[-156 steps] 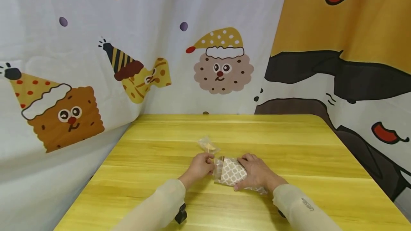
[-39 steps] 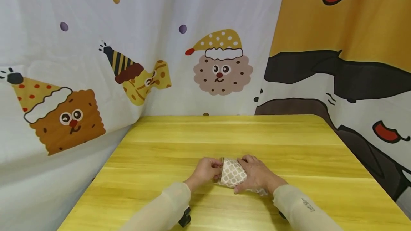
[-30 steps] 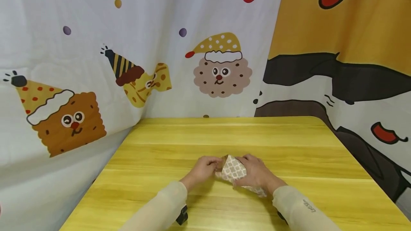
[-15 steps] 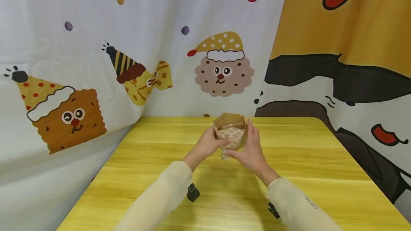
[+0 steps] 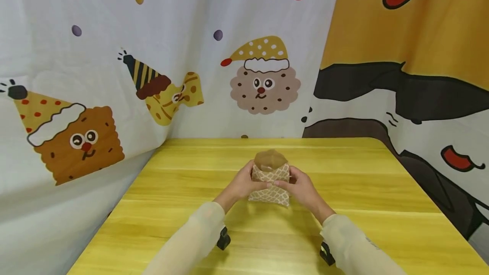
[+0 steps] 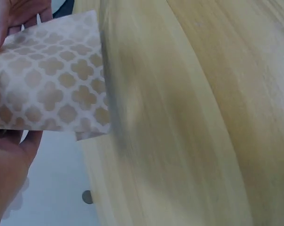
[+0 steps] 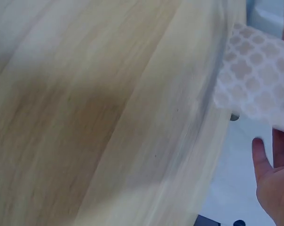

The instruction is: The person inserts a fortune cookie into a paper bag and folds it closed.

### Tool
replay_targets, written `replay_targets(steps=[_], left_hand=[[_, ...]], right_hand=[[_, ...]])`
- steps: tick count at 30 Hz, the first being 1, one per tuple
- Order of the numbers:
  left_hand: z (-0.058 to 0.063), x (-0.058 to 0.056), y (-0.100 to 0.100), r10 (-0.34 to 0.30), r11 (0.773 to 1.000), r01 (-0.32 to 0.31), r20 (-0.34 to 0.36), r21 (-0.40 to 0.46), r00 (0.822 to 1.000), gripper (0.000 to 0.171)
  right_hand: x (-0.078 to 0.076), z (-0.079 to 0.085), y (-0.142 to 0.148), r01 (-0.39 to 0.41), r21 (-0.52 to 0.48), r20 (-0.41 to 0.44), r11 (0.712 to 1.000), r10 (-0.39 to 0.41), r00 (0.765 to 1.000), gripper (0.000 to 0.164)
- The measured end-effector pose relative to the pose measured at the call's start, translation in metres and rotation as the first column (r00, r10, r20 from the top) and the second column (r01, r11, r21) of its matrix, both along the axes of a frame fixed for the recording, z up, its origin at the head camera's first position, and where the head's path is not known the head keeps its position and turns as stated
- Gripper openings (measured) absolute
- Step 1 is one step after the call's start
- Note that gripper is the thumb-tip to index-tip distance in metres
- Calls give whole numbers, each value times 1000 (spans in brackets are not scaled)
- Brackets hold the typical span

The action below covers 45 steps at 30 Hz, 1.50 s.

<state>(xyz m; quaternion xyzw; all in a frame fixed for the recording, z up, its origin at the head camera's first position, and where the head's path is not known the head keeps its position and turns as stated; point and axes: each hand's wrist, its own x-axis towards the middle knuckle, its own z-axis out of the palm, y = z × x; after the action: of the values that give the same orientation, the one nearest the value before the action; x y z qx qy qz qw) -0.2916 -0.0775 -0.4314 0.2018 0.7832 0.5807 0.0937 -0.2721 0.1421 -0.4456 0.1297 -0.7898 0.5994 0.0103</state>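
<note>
A small paper bag [image 5: 269, 194] with a tan and white lattice print is held upright over the table, its brown inner back wall showing above the front edge. My left hand [image 5: 241, 182] grips its left side, thumb across the front. My right hand [image 5: 302, 186] holds the right side the same way, and the two thumbs nearly meet. A pale, shiny patch shows inside the mouth. In the left wrist view the bag [image 6: 48, 89] sits between both hands, with the left hand [image 6: 10, 167] below. The right wrist view has the right hand [image 7: 276, 183] under the bag [image 7: 255, 70].
The yellow wood-grain table [image 5: 183, 173] runs back to a hanging cloth [image 5: 214, 109] printed with cartoon biscuits. More of the cloth hangs along the left and right sides. A black wrist device [image 5: 223, 239] is strapped under the left sleeve, another [image 5: 326, 253] under the right.
The bag has gone from lying flat under my right hand to upright between both hands, mouth upward. The small clear packet seen earlier on the table is out of sight.
</note>
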Motion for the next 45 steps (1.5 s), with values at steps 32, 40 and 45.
replay_targets(steps=[32, 40, 45], left_hand=[[-9, -2, -21, 89, 989, -87, -12, 117, 996, 24], [-10, -2, -25, 116, 978, -112, -14, 179, 993, 31], [-5, -3, -23, 71, 988, -74, 29, 133, 997, 36]], right_hand=[[-4, 7, 6, 57, -108, 62, 992, -51, 997, 43], [-5, 5, 12, 59, -86, 36, 995, -56, 998, 43], [-6, 6, 12, 48, -89, 26, 995, -45, 999, 40]])
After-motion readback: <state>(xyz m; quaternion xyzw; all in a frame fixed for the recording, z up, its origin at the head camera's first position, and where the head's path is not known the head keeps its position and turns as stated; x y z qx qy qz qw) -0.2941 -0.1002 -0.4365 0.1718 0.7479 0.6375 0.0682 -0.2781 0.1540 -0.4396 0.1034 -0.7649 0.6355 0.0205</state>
